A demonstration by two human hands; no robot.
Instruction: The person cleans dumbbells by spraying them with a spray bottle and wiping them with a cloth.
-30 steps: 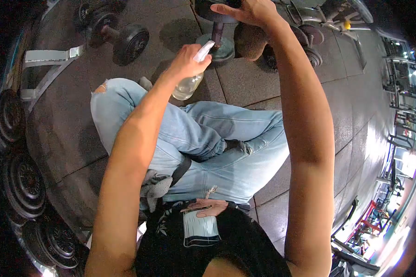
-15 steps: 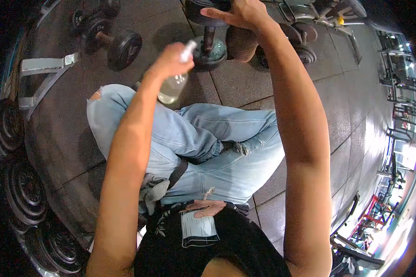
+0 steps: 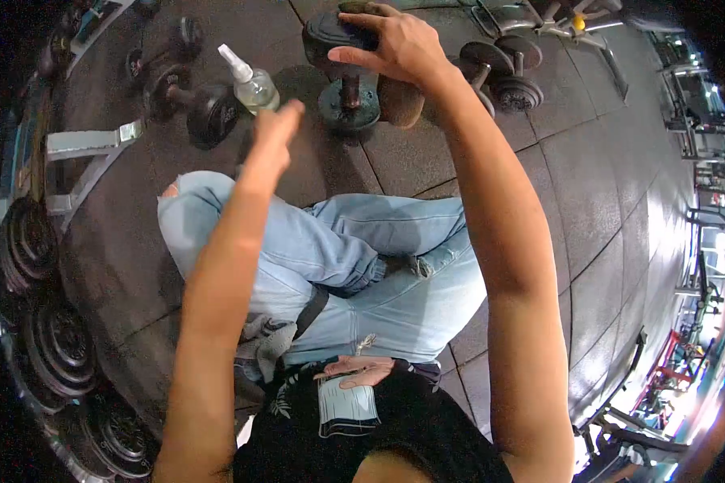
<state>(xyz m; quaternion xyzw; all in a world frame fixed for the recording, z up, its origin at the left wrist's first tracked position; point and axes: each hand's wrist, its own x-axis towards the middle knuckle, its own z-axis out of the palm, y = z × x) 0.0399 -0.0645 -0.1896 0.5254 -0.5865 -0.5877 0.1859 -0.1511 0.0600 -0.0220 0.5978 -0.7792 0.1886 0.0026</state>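
A black dumbbell (image 3: 350, 113) stands on end on the floor, its lower head wet or speckled. My right hand (image 3: 399, 44) grips the upper head from above, thumb on the near side and fingers over the top. Just beside the dumbbell, partly behind that hand, is a brown rounded object (image 3: 403, 102) whose kind I cannot make out. A clear spray bottle (image 3: 256, 90) with a white nozzle and pale liquid stands on the floor to the left. Close below it is my left hand (image 3: 278, 133), apart from the nozzle; its fingers are smeared by motion.
More dumbbells (image 3: 205, 113) lie at the upper left, and others (image 3: 511, 80) at the upper right. A white metal frame (image 3: 93, 143) and weight plates (image 3: 60, 338) line the left side. My crossed legs in jeans (image 3: 330, 241) rest on the dark tiled floor (image 3: 604, 233).
My left hand has set the spray bottle down farther left, near the dumbbells, and has come off it. My right hand stays on the upright dumbbell.
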